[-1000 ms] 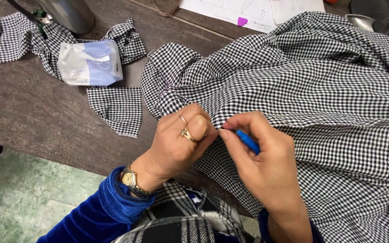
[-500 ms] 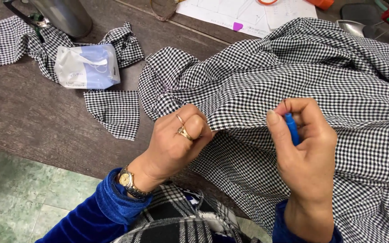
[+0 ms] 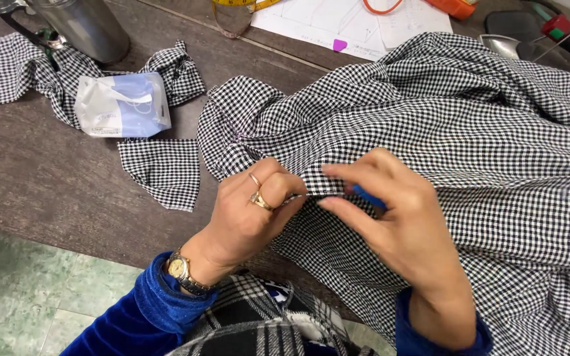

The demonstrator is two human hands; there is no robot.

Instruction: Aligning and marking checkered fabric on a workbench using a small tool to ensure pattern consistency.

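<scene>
Pinching checked fabric [image 3: 443, 125], both hands, white-blue packet [image 3: 123, 105] upper left

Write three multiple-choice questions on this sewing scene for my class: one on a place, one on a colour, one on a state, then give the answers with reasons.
1. Where does the plastic packet lie?
A. On the checked scrap at the table's left
B. On the floor
C. Under the big cloth

2. What colour is the small tool in the right hand?
A. Red
B. Blue
C. Yellow

3. How is the left hand placed on the checked cloth?
A. Lying flat and open
B. Lifted clear of it
C. Pinching a fold at its edge

Answers: 1 A, the packet rests on the scrap beside the metal flask. 2 B, a blue tip shows between the fingers. 3 C, thumb and fingers close on the fold, next to the right hand.
</scene>
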